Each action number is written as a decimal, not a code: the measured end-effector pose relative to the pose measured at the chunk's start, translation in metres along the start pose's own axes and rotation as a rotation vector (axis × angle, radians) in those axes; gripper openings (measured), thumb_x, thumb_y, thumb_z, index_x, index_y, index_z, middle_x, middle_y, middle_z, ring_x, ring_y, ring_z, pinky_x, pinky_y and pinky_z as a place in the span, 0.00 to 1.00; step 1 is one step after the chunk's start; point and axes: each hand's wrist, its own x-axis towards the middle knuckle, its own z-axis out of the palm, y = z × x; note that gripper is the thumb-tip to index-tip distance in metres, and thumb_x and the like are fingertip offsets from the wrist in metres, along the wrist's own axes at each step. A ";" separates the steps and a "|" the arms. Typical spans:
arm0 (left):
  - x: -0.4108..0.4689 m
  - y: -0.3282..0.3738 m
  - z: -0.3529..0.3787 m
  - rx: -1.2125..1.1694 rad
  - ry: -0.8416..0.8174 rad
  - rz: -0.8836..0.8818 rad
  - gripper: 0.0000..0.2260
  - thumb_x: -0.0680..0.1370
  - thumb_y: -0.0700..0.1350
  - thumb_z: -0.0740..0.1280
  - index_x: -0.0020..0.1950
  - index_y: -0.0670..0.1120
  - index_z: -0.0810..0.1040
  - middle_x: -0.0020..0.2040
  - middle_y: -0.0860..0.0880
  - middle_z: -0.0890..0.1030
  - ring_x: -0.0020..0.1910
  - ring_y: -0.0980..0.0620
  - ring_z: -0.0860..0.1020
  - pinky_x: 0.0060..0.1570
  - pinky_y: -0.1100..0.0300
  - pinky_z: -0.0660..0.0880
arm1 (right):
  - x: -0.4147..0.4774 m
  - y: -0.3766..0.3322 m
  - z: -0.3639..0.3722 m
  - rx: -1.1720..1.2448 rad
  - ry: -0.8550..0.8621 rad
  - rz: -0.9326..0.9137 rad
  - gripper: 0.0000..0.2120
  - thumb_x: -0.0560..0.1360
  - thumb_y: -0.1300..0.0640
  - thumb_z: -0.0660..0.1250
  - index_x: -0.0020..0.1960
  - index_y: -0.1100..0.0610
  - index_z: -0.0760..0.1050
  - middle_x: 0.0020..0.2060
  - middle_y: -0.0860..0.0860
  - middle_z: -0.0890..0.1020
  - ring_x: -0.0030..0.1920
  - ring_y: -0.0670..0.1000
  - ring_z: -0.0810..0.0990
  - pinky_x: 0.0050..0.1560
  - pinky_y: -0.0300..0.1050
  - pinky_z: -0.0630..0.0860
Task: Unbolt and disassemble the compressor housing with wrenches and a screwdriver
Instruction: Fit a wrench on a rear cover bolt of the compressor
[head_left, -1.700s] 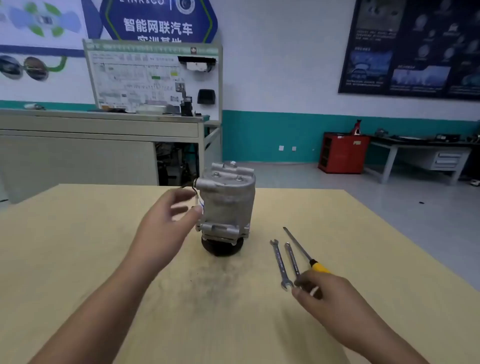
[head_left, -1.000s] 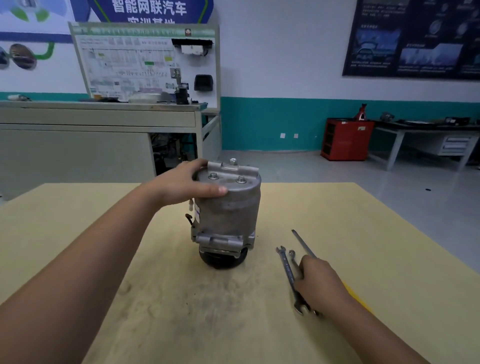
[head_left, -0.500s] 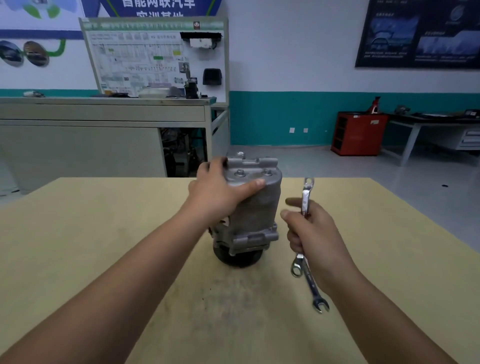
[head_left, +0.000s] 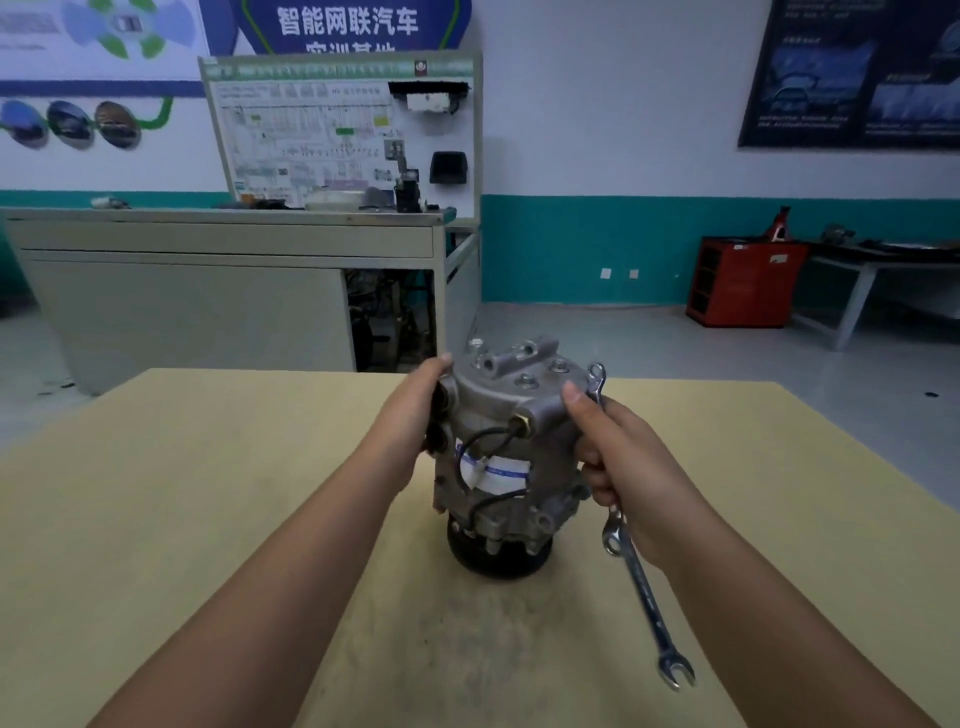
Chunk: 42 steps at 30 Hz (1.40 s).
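One compressor (head_left: 511, 457) stands upright on its black pulley (head_left: 498, 560) on the tan table (head_left: 208, 519), clasped between two hands.

The left hand (head_left: 410, 415) grips the housing's upper left edge, its fingers curled over the rim and onto the far side. The right hand (head_left: 626, 457) is closed round two wrenches (head_left: 641, 587) held together as a bundle, while its thumb presses on the housing's upper right shoulder.

Above that fist, one wrench end juts up just beside the top face. Below the fist, one ring end shows close under the little finger. One longer shaft runs on down and away from the compressor to one open-jawed end, which hangs over the table.

Between the two grips, at least three bolt heads (head_left: 525, 383) can be counted on the top face. Below the thumb, one black wire (head_left: 485, 435) loops across the near side, over one white label (head_left: 501, 474).

Beyond the hands, well apart from them, stand one grey bench (head_left: 197, 296) carrying one wiring display board (head_left: 332, 130), one red cabinet (head_left: 743, 283) and one dark poster (head_left: 852, 73) on the wall.
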 end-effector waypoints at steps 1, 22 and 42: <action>0.000 -0.002 0.000 -0.048 -0.040 -0.053 0.19 0.76 0.58 0.62 0.61 0.48 0.77 0.59 0.44 0.79 0.55 0.45 0.78 0.59 0.50 0.72 | 0.001 -0.003 0.001 0.000 0.008 0.018 0.13 0.70 0.38 0.63 0.42 0.47 0.72 0.19 0.37 0.72 0.19 0.36 0.70 0.19 0.26 0.62; -0.064 -0.029 -0.015 0.205 -0.105 0.465 0.36 0.60 0.59 0.74 0.68 0.57 0.70 0.58 0.60 0.78 0.49 0.68 0.78 0.41 0.73 0.74 | -0.006 -0.011 0.002 -0.112 0.145 0.009 0.14 0.75 0.53 0.65 0.32 0.53 0.69 0.17 0.42 0.68 0.17 0.42 0.63 0.20 0.35 0.58; -0.141 -0.037 -0.003 0.188 0.012 0.518 0.25 0.57 0.66 0.71 0.54 0.68 0.75 0.47 0.68 0.81 0.45 0.65 0.81 0.43 0.64 0.79 | -0.069 -0.018 -0.016 -0.245 0.148 -0.066 0.18 0.76 0.54 0.64 0.27 0.54 0.71 0.19 0.44 0.70 0.17 0.41 0.65 0.18 0.32 0.58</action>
